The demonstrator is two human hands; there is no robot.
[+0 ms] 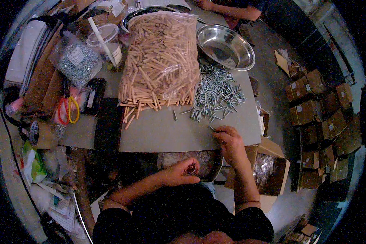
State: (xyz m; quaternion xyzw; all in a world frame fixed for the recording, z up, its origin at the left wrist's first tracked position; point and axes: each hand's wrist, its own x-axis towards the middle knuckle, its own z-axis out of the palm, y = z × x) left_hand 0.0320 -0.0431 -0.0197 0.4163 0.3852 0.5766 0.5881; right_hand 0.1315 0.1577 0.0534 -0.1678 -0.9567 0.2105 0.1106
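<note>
My right hand (230,142) is above the table's front edge, thumb and fingertips pinched on a small metal screw (212,128). Just beyond it spreads a loose pile of silver screws (217,91). Closer to my body, below the table edge, my left hand (183,171) is curled around something small and shiny that I cannot make out. A large clear bag of wooden dowels (160,57) lies on the table left of the screws, and several dowels (135,114) spill from its near end. One stray screw (175,115) lies between dowels and pile.
A steel bowl (225,46) stands behind the screws. At left are a bag of small metal parts (78,59), a plastic cup (106,40) and scissors with red and yellow handles (72,110). Cardboard boxes (309,114) stack at right; another person's arm (236,11) shows at the far side.
</note>
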